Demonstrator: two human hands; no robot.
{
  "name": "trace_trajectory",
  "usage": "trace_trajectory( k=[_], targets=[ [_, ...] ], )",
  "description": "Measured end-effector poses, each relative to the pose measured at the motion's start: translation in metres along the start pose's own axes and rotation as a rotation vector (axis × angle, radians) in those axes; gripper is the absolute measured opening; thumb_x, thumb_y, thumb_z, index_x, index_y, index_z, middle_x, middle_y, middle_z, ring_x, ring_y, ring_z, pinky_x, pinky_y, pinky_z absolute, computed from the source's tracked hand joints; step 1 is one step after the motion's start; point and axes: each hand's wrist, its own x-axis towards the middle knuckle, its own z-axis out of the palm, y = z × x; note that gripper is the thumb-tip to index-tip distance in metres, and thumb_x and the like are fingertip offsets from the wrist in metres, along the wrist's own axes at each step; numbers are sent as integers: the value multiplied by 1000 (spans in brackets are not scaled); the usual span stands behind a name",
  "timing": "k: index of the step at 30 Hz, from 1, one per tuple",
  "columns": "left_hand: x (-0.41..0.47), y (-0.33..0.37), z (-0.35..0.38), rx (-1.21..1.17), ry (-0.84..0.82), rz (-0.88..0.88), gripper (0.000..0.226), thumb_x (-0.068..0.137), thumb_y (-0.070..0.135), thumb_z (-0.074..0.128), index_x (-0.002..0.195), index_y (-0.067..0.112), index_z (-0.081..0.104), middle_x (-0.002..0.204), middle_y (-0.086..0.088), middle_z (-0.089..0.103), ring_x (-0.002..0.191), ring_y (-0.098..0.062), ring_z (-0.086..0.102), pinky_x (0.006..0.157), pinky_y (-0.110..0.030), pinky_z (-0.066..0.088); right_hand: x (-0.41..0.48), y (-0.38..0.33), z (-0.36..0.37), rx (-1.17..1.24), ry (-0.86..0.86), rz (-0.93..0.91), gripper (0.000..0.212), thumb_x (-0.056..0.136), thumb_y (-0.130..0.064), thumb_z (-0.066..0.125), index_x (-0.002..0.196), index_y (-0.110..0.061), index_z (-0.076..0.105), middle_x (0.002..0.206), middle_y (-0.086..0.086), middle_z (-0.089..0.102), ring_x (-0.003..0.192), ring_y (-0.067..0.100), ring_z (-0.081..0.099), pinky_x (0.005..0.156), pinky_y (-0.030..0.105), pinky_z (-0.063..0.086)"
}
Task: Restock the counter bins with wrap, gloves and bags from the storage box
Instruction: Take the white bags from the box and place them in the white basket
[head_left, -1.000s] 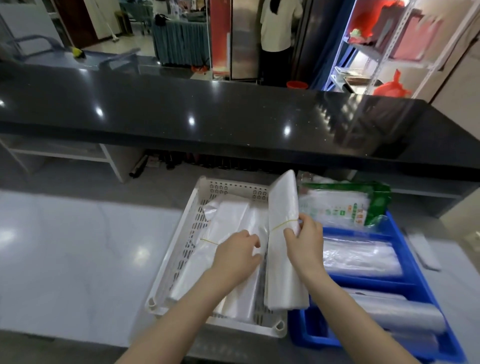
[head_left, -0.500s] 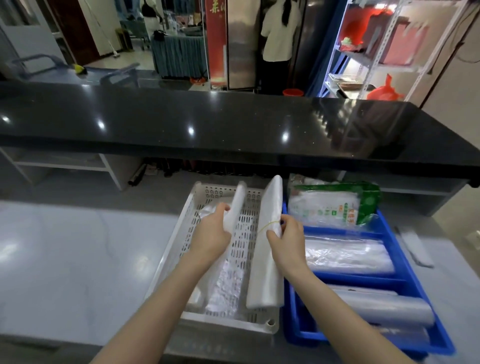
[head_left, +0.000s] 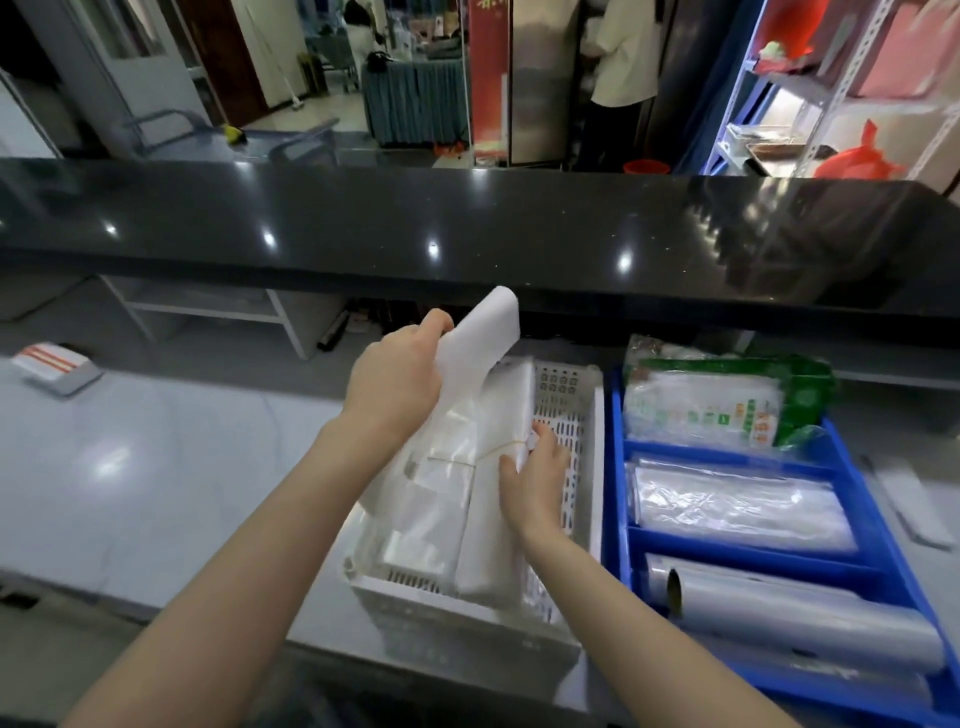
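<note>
Left hand (head_left: 395, 384): closed round upper end of bag bundle (head_left: 483, 332), lifted over white basket (head_left: 569, 415). Right hand (head_left: 535, 475): fingers flat against banded bundle (head_left: 493, 499) standing in basket. Basket: counter's near edge, touching blue bin (head_left: 852, 467). Advice: lower raised bundle flush beside banded one, keep it steadied.

Glossy black counter (head_left: 467, 234); perforated white plastic basket (head_left: 566, 415).

Bag bundles (head_left: 483, 499) fill the white basket's (head_left: 566, 395) left side; its right strip (beside the blue bin (head_left: 618, 467)) lies bare.
</note>
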Motion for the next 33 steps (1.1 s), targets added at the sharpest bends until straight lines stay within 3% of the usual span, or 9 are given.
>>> trace_trajectory(
  k=[3,6,12,15,18,20,24,29,33],
  targets=[
    [-4,5,3,42,0,58,38,82,3,46,115,21,47,85,-5,61,71,-31,57,56,-41,48,6,5,-3,-127,-154,129,60,96,-25,51,147,-15,21,150,15,11,121,30,40,103,36,36],
    [-5,10,10,65,20,85,37,82,2,50,113,20,47,85,-5,61,66,-30,56,52,-39,45,7,0,-13,-208,-65,-32,55,96,-39,48,145,-23,29,154,7,15,140,27,24,111,42,31],
    [-27,36,43,132,-108,139,45,84,2,51,123,20,42,97,-3,65,73,-29,58,51,-31,31,23,-39,-44,495,-222,146,42,95,-52,43,132,-35,37,128,2,53,103,17,62,77,41,60],
    [-41,40,58,-51,-249,127,56,82,9,54,131,26,35,100,2,65,80,-25,63,54,-31,38,27,-41,-45,425,-226,229,65,89,-53,54,144,-35,24,131,5,51,103,24,62,70,45,61],
    [-55,31,65,-279,-481,33,65,74,44,67,128,37,31,99,13,66,80,-11,65,63,-32,52,28,-34,-42,205,-112,245,74,84,-48,61,145,-33,22,136,5,47,93,20,57,48,32,56],
    [-63,16,70,-417,-527,-86,60,70,63,62,121,42,38,98,16,66,84,-4,65,72,-32,54,31,-22,-40,58,-79,199,74,87,-33,62,147,-31,19,138,7,46,90,18,52,53,30,50],
    [-78,-25,85,-329,-414,-163,43,85,51,58,122,30,49,121,5,59,111,-13,56,90,-32,47,31,-10,-32,131,-78,138,70,87,1,52,142,-34,28,129,3,54,95,23,61,63,32,53],
    [-85,-51,90,-407,-156,-256,50,90,42,56,135,22,43,133,-3,46,117,-20,50,93,-28,41,39,-23,-14,423,-239,91,75,84,2,59,136,-46,33,124,3,59,106,26,63,81,51,58],
    [-86,-52,91,-335,-138,-261,49,89,42,56,133,23,45,134,-1,44,119,-21,48,94,-29,40,48,-10,-13,267,-168,158,79,87,1,56,145,-39,21,139,8,51,98,22,63,75,41,58]
  ],
)
